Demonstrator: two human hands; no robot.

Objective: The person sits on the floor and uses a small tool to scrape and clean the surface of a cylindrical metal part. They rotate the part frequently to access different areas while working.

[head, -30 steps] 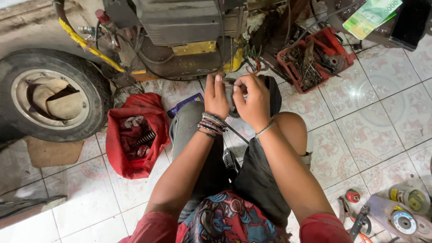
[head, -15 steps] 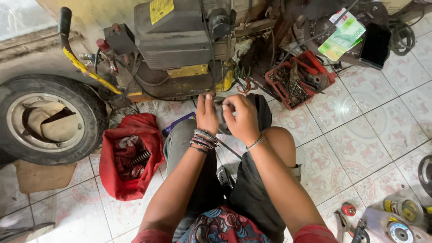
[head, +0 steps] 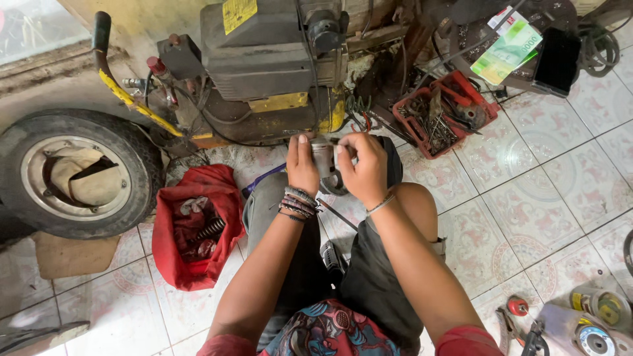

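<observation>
Both hands raised together over the knees, gripping one small grey metal part [head: 325, 161] between them: left hand [head: 302, 165] flat against its left side with fingers straight up, right hand [head: 364, 168] curled round its right side with fingertips pinching near the top. Held above a tiled floor [head: 527, 198], just in front of a dark machine with yellow trim [head: 270, 72]. Hard to tell how far along: part in hand and off the floor, nothing yet fitted to anything in view, and too much covered by fingers to say whether being turned, pressed or merely looked at. No tool in either hand. A thin rod [head: 339, 214] lying across the lap below the wrists. To the left, an open red bag [head: 191, 231] with a spring and metal bits inside, and beyond it a black tyre on its rim [head: 79, 175]. To the upper right, a red tray [head: 438, 112] crammed with rusty bits, then green paper notes [head: 508, 46] and a black phone [head: 557, 59]. At the lower right, pliers with red handles [head: 514, 316] and round discs [head: 597, 316]. Close quarters all round, machine hard up against the knees.
</observation>
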